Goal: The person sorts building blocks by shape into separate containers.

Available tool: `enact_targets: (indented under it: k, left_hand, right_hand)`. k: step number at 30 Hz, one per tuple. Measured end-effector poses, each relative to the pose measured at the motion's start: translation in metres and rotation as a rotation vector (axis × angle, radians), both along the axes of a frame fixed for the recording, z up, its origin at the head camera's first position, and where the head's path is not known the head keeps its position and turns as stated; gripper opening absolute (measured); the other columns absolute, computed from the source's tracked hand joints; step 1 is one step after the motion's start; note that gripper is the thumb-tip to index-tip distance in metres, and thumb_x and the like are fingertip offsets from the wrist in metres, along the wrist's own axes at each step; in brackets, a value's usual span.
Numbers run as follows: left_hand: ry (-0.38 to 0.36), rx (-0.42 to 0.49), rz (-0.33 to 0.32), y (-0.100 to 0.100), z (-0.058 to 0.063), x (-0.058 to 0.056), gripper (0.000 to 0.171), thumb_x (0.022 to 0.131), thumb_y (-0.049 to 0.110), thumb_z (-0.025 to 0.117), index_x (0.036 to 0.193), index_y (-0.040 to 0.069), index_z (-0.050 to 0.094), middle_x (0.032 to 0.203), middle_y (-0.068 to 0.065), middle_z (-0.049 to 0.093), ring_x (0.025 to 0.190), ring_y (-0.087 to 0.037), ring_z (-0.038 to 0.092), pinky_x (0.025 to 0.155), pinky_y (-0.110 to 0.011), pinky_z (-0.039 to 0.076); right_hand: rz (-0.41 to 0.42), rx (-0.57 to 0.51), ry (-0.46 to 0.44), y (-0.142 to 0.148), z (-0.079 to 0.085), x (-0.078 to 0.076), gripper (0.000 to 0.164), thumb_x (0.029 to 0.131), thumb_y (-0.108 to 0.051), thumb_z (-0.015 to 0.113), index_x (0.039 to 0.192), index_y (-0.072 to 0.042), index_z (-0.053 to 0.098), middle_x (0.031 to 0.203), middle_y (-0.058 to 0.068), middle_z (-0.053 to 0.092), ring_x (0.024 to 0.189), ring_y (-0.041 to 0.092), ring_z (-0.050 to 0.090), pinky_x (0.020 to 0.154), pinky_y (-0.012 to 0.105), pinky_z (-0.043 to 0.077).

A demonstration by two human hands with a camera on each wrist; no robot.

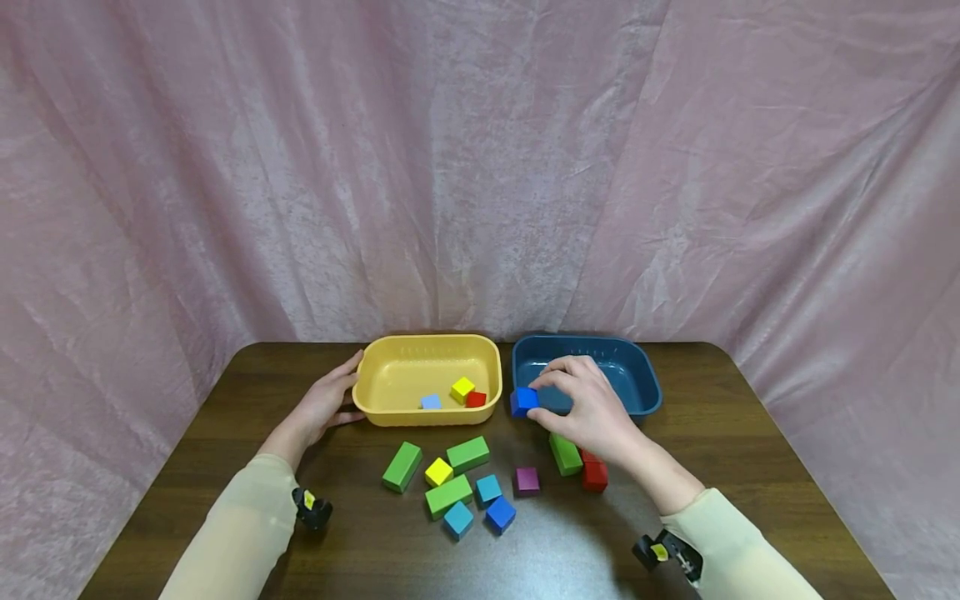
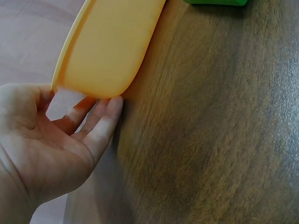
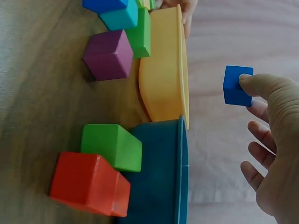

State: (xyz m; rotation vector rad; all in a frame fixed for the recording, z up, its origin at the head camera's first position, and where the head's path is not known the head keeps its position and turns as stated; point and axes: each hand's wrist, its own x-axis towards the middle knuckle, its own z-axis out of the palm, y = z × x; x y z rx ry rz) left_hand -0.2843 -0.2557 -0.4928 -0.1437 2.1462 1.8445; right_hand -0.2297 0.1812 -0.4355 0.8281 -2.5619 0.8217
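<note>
My right hand (image 1: 588, 408) pinches a blue cube (image 1: 524, 402) between thumb and fingers. It is held above the front left corner of the dark blue bin (image 1: 637, 367); in the right wrist view the blue cube (image 3: 238, 86) is up higher than the bin rims. My left hand (image 1: 330, 398) holds the left end of the yellow bin (image 1: 390, 417). In the left wrist view, one digit lies at the yellow bin's rim and other fingertips (image 2: 114, 105) touch its lower edge. Inside the yellow bin are a yellow cube (image 1: 462, 388), a red block (image 1: 476, 400) and a light blue block (image 1: 431, 402).
Before the bins on the wooden table (image 1: 337, 550) lie several green blocks (image 1: 402, 467), a yellow cube (image 1: 438, 472), light blue cubes (image 1: 458, 520), another blue cube (image 1: 500, 515) and a purple cube (image 1: 527, 481). Red blocks (image 1: 595, 477) sit under my right forearm. Behind hangs a pink curtain (image 1: 480, 167).
</note>
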Motion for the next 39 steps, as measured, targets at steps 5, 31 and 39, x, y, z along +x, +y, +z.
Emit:
enact_targets:
  k: [5,31,39]
  left_hand:
    - [-0.001,0.005,-0.003,-0.001,-0.001,0.000,0.056,0.113,0.028,0.035,0.165,0.035,0.014,0.170,-0.009,0.014,0.126,-0.035,0.053,0.098,-0.050,0.052]
    - [0.011,0.018,-0.030,-0.002,-0.002,-0.001,0.056,0.114,0.029,0.034,0.165,0.035,0.012,0.171,-0.009,0.010,0.131,-0.039,0.050,0.099,-0.054,0.051]
    - [0.014,0.022,-0.032,-0.003,-0.002,0.000,0.056,0.114,0.028,0.035,0.165,0.034,0.013,0.170,-0.010,0.014,0.130,-0.038,0.051,0.098,-0.051,0.052]
  right_hand:
    - [-0.015,0.006,-0.028,-0.005,0.004,-0.010,0.031,0.084,-0.036,0.087,0.110,-0.023,0.077,0.122,-0.003,0.060,0.120,0.021,0.046,0.095,0.046,0.044]
    - [-0.095,0.034,-0.075,-0.026,0.017,-0.053,0.030,0.087,-0.040,0.083,0.109,-0.020,0.076,0.121,-0.001,0.059,0.117,0.023,0.045,0.094,0.045,0.043]
    - [-0.112,0.052,-0.080,-0.035,0.018,-0.064,0.029,0.087,-0.039,0.082,0.107,-0.019,0.077,0.118,0.000,0.060,0.116,0.025,0.046,0.095,0.045,0.041]
